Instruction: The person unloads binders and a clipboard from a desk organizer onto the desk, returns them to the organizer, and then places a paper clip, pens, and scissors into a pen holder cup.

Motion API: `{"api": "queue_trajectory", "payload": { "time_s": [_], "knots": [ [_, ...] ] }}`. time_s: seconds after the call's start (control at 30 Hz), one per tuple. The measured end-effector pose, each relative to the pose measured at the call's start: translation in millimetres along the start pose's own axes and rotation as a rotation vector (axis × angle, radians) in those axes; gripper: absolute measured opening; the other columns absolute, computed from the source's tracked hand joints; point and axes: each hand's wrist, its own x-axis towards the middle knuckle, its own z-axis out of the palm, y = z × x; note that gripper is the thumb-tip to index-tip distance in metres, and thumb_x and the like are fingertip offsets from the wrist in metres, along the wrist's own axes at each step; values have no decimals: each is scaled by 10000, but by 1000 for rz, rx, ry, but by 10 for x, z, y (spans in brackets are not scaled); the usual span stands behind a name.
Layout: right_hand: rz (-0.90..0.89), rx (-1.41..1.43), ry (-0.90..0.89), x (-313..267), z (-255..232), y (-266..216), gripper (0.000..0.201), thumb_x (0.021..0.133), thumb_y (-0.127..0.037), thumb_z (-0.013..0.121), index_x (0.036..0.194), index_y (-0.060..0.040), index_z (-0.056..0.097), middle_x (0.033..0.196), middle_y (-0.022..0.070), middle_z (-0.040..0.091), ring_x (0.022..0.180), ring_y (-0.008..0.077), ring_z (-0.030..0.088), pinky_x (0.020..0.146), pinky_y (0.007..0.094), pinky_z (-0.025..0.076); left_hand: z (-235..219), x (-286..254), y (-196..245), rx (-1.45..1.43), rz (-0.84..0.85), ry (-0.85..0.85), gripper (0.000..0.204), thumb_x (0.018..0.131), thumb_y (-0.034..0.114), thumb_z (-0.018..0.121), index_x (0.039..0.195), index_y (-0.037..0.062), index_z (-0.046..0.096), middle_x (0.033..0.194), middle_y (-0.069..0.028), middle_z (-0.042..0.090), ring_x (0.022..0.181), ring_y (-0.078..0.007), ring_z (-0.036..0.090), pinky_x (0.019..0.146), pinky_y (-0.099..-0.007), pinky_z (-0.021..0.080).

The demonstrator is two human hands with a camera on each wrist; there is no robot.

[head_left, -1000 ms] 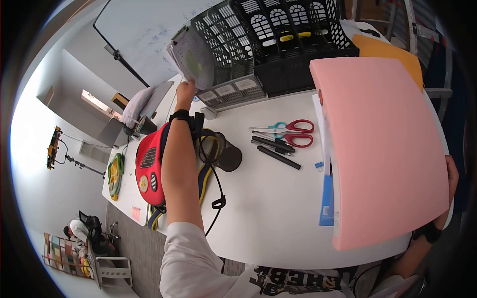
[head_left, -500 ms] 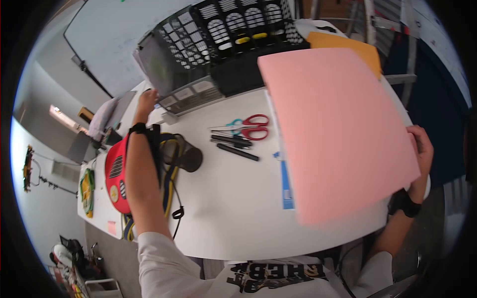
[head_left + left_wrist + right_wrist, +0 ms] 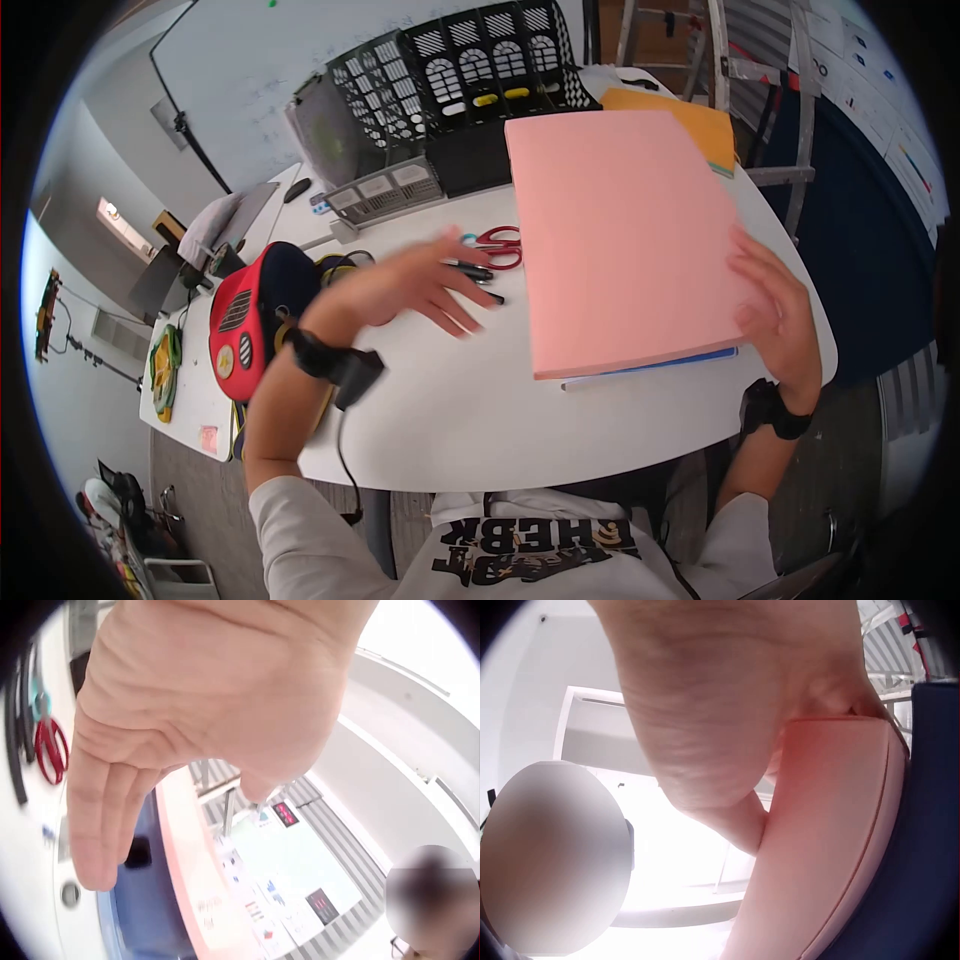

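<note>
A large pink file folder lies on the right half of the table, over a blue folder whose edge shows beneath it. My right hand grips the pink folder's right edge. In the right wrist view the thumb rests against its pink face, while the other fingers are partly hidden. My left hand, blurred, is in the air left of the folder with fingers spread, holding nothing. It overlaps black pens and red-handled scissors in the head view; the left wrist view shows its straight fingers and palm.
A black-and-grey file rack stands at the back, with a clipboard of papers in its left end. An orange folder lies behind the pink one. On the left are a red bag and a cable.
My left hand has let go of the clipboard papers and moved right and nearer, towards the pink folder. The pink folder has come down flatter, with the right hand still at its right edge.
</note>
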Motion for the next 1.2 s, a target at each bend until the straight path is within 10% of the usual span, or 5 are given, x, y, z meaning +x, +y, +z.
{"api": "queue_trajectory", "payload": {
  "time_s": [0.13, 0.3, 0.53, 0.7, 1.2],
  "knots": [
    [-84, -72, -25, 38, 182, -171, 371, 749, -110, 664, 1085, 42, 622, 1313, 221, 552, 1233, 395, 512, 1035, 392, 386, 469, 161, -235, -105, 102, -153, 744, 969, 586, 362, 1412, -11, 353, 1378, -158, 479, 1228, -282, 521, 988, -452, 459],
    [-123, 54, 33, 68, 273, -117, 389, 769, -157, 697, 1100, 28, 609, 1290, 205, 570, 1187, 360, 556, 1019, 389, 405, 422, 166, -405, -451, 161, -31, 576, 949, 350, 523, 1366, -27, 401, 1312, -174, 530, 1182, -235, 557, 989, -353, 457],
    [-55, 403, 79, 17, 223, 26, 236, 837, -186, 660, 968, 9, 635, 1002, 144, 663, 907, 225, 640, 840, 323, 486, 14, -310, 6, -726, 569, 505, 442, 882, 228, 556, 1247, -9, 481, 1132, -157, 599, 999, -277, 630, 836, -408, 545],
    [-66, 452, 73, 69, 260, 117, 129, 832, -132, 632, 857, -6, 644, 831, 124, 673, 766, 194, 638, 709, 288, 489, -571, 23, 293, -108, 1140, 872, 452, 902, 192, 607, 1279, 11, 437, 1173, -127, 565, 1110, -227, 564, 933, -370, 464],
    [-17, 399, 89, 70, 268, 170, 49, 785, -56, 608, 782, -9, 621, 720, 98, 653, 664, 169, 590, 625, 274, 451, -2040, 936, 351, -157, 1232, 1403, 453, 740, 165, 746, 1086, -66, 566, 1053, -124, 630, 915, -209, 627, 773, -335, 510]
  ]
}}
